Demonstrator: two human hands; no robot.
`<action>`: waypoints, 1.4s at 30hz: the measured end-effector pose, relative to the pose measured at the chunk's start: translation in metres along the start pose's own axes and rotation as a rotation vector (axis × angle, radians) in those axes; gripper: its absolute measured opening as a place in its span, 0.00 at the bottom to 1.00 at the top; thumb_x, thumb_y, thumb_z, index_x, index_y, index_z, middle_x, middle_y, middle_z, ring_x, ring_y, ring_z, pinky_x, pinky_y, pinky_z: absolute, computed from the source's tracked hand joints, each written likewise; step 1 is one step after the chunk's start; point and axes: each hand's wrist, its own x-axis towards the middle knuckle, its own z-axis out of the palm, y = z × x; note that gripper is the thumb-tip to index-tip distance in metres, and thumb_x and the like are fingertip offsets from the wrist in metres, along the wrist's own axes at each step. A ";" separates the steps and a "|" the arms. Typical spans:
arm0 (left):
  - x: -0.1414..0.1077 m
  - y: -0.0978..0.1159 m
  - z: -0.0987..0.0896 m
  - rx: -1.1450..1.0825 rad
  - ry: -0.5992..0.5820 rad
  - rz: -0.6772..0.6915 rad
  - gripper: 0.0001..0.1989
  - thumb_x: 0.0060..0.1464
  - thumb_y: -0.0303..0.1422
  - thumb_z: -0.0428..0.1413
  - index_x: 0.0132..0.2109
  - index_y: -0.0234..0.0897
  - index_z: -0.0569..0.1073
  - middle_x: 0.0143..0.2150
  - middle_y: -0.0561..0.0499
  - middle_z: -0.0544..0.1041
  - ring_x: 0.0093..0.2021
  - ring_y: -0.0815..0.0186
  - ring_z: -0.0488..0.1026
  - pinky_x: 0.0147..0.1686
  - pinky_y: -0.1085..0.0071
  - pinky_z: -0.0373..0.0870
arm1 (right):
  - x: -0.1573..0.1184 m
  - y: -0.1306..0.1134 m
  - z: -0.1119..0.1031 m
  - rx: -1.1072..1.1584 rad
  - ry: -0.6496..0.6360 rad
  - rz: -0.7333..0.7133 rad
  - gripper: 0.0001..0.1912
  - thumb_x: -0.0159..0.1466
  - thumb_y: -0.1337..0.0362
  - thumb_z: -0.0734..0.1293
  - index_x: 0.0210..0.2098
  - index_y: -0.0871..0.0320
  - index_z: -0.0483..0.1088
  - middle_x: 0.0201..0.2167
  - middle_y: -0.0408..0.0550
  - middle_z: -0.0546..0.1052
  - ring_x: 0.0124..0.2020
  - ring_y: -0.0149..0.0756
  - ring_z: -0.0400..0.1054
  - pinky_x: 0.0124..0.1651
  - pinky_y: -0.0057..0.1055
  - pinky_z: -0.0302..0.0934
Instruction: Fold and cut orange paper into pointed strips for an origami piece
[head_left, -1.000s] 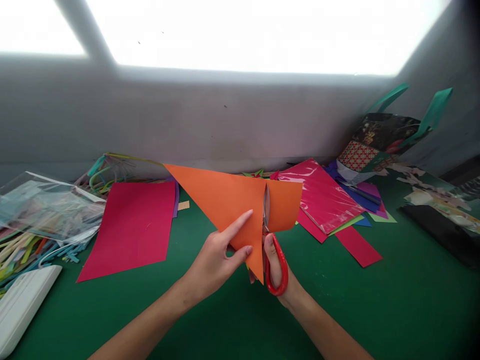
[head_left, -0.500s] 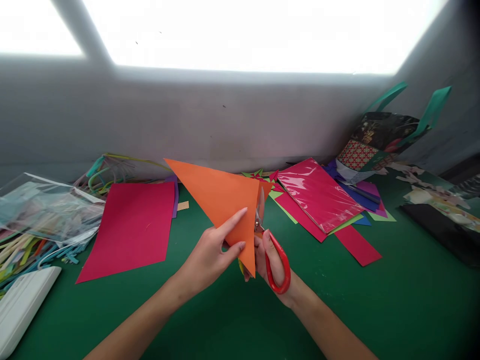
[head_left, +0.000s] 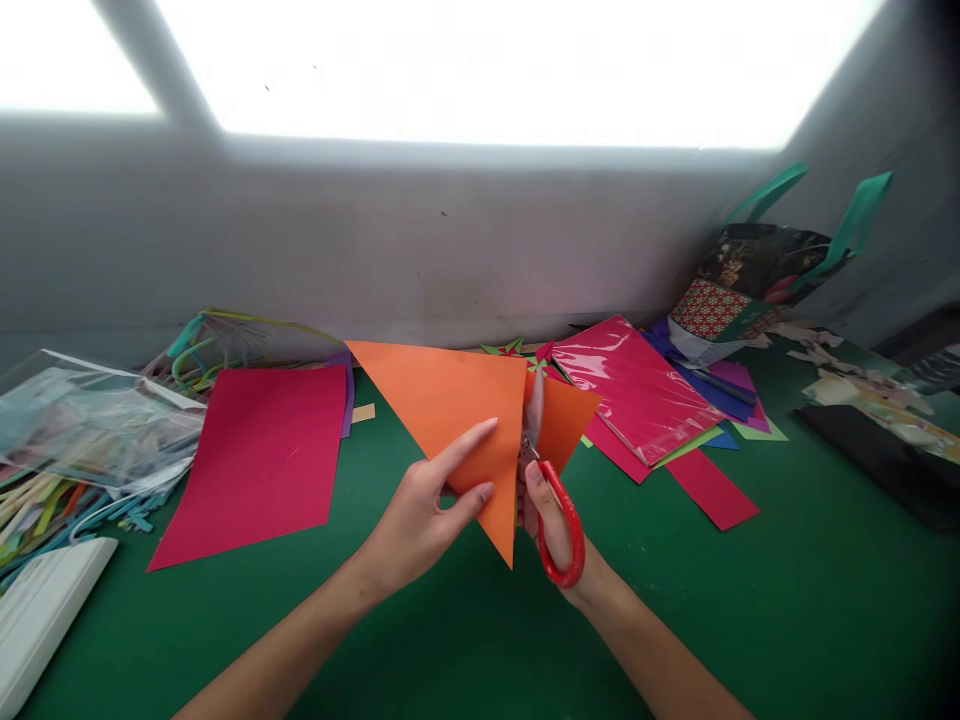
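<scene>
An orange sheet of paper (head_left: 457,400), folded to a triangle, is held up over the green table by my left hand (head_left: 420,510). Its index finger and thumb lie on the front of the paper; the other fingers are hidden behind. My right hand (head_left: 551,525) is closed on red-handled scissors (head_left: 574,540). The blades are apart and point upward at the paper's right edge. To the right of the blades an orange flap (head_left: 562,415) sticks out.
A red sheet (head_left: 262,450) lies left, near plastic-bagged paper strips (head_left: 90,430) and a white device (head_left: 52,610). Wrapped red paper (head_left: 630,385), coloured sheets and a patterned bag (head_left: 720,305) are on the right, with a black case (head_left: 870,460).
The orange paper's left tip has dropped and shifted right. More of the orange flap shows right of the blades. The scissors have moved slightly right.
</scene>
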 end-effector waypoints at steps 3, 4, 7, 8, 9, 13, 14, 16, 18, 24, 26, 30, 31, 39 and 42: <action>0.002 0.000 -0.009 0.007 0.112 -0.009 0.30 0.69 0.40 0.57 0.74 0.50 0.63 0.60 0.48 0.78 0.41 0.63 0.78 0.35 0.72 0.77 | -0.003 -0.001 0.001 0.003 -0.070 0.009 0.26 0.74 0.40 0.60 0.45 0.54 0.76 0.33 0.50 0.79 0.35 0.43 0.75 0.38 0.37 0.70; 0.002 0.001 -0.012 0.007 0.131 -0.003 0.30 0.68 0.40 0.58 0.74 0.51 0.63 0.64 0.47 0.76 0.43 0.62 0.79 0.36 0.72 0.78 | -0.003 -0.002 0.002 -0.005 -0.099 0.017 0.25 0.75 0.41 0.60 0.43 0.55 0.76 0.31 0.49 0.78 0.33 0.41 0.74 0.38 0.36 0.70; 0.003 0.001 -0.017 -0.012 0.111 0.007 0.30 0.68 0.40 0.58 0.74 0.49 0.64 0.70 0.47 0.70 0.49 0.59 0.78 0.37 0.72 0.79 | -0.003 -0.001 0.002 0.007 -0.169 0.033 0.25 0.75 0.42 0.60 0.37 0.57 0.74 0.27 0.46 0.75 0.29 0.37 0.72 0.36 0.34 0.70; 0.003 0.001 -0.017 -0.016 0.096 0.002 0.30 0.68 0.40 0.58 0.74 0.49 0.64 0.69 0.46 0.71 0.49 0.58 0.79 0.36 0.72 0.79 | -0.003 0.000 0.002 0.029 -0.189 0.035 0.25 0.74 0.42 0.61 0.37 0.57 0.73 0.26 0.45 0.74 0.28 0.36 0.71 0.35 0.34 0.70; 0.003 0.001 -0.017 -0.016 0.089 -0.004 0.30 0.68 0.40 0.58 0.74 0.48 0.63 0.68 0.46 0.72 0.48 0.59 0.79 0.36 0.72 0.79 | -0.003 0.000 0.002 0.054 -0.206 0.041 0.25 0.74 0.42 0.61 0.37 0.57 0.72 0.26 0.45 0.74 0.26 0.35 0.69 0.34 0.34 0.70; 0.007 0.002 -0.024 0.009 0.215 -0.032 0.32 0.67 0.40 0.59 0.74 0.50 0.63 0.67 0.48 0.73 0.46 0.60 0.80 0.39 0.70 0.80 | -0.007 -0.002 0.001 0.135 -0.296 0.137 0.23 0.74 0.43 0.61 0.37 0.57 0.69 0.26 0.42 0.71 0.23 0.31 0.64 0.31 0.33 0.69; 0.008 0.002 -0.028 0.013 0.267 -0.055 0.33 0.66 0.41 0.60 0.74 0.51 0.63 0.68 0.48 0.72 0.46 0.60 0.80 0.39 0.69 0.81 | -0.007 -0.003 0.001 0.139 -0.316 0.162 0.22 0.74 0.44 0.61 0.38 0.56 0.68 0.26 0.42 0.70 0.22 0.31 0.63 0.31 0.33 0.69; 0.010 0.000 -0.037 0.001 0.362 -0.109 0.35 0.64 0.42 0.62 0.74 0.52 0.63 0.70 0.48 0.70 0.47 0.58 0.81 0.39 0.67 0.82 | -0.008 -0.004 0.001 0.117 -0.349 0.175 0.20 0.74 0.45 0.63 0.40 0.56 0.68 0.26 0.40 0.69 0.23 0.30 0.62 0.31 0.33 0.68; 0.008 -0.004 -0.043 -0.053 0.420 -0.136 0.36 0.63 0.43 0.63 0.74 0.50 0.63 0.73 0.47 0.67 0.53 0.54 0.80 0.44 0.65 0.82 | -0.006 -0.003 0.000 0.068 -0.320 0.119 0.18 0.72 0.47 0.65 0.39 0.56 0.68 0.26 0.40 0.67 0.23 0.30 0.61 0.31 0.33 0.66; -0.015 -0.012 -0.037 -0.333 0.293 -0.204 0.34 0.65 0.44 0.60 0.74 0.46 0.63 0.76 0.45 0.62 0.71 0.49 0.67 0.62 0.61 0.75 | 0.005 -0.005 -0.013 -0.159 0.215 -0.250 0.19 0.64 0.54 0.75 0.43 0.51 0.63 0.49 0.48 0.76 0.27 0.29 0.58 0.34 0.33 0.63; -0.022 -0.012 -0.029 -0.369 0.246 -0.220 0.33 0.66 0.44 0.60 0.74 0.47 0.62 0.75 0.45 0.63 0.71 0.50 0.66 0.62 0.62 0.75 | 0.006 -0.008 -0.016 -0.267 0.285 -0.281 0.23 0.62 0.55 0.78 0.45 0.50 0.62 0.60 0.50 0.73 0.27 0.29 0.57 0.37 0.34 0.64; -0.029 -0.013 -0.010 -0.223 0.164 -0.214 0.34 0.68 0.46 0.58 0.75 0.47 0.60 0.69 0.45 0.71 0.57 0.54 0.77 0.50 0.64 0.79 | 0.005 -0.006 -0.011 -0.272 0.221 -0.230 0.26 0.59 0.54 0.80 0.46 0.49 0.62 0.65 0.49 0.70 0.26 0.28 0.55 0.35 0.33 0.63; -0.031 -0.014 -0.005 -0.167 0.136 -0.213 0.34 0.68 0.46 0.56 0.76 0.47 0.59 0.64 0.45 0.75 0.50 0.56 0.79 0.45 0.65 0.80 | 0.004 -0.004 -0.009 -0.243 0.200 -0.213 0.26 0.59 0.54 0.80 0.46 0.49 0.63 0.66 0.49 0.70 0.26 0.28 0.55 0.35 0.33 0.63; -0.039 -0.021 0.029 -0.038 -0.025 -0.168 0.34 0.72 0.46 0.50 0.79 0.48 0.51 0.43 0.46 0.78 0.42 0.58 0.76 0.42 0.65 0.77 | 0.002 0.003 -0.001 -0.218 0.231 -0.213 0.24 0.63 0.54 0.77 0.51 0.49 0.64 0.58 0.52 0.72 0.43 0.41 0.71 0.47 0.39 0.70; -0.043 -0.015 0.017 -0.012 -0.083 -0.177 0.36 0.72 0.46 0.49 0.79 0.47 0.47 0.42 0.46 0.79 0.40 0.59 0.77 0.41 0.66 0.76 | 0.003 -0.003 -0.006 -0.194 0.289 -0.255 0.15 0.67 0.52 0.73 0.45 0.51 0.67 0.49 0.50 0.75 0.46 0.43 0.72 0.50 0.39 0.70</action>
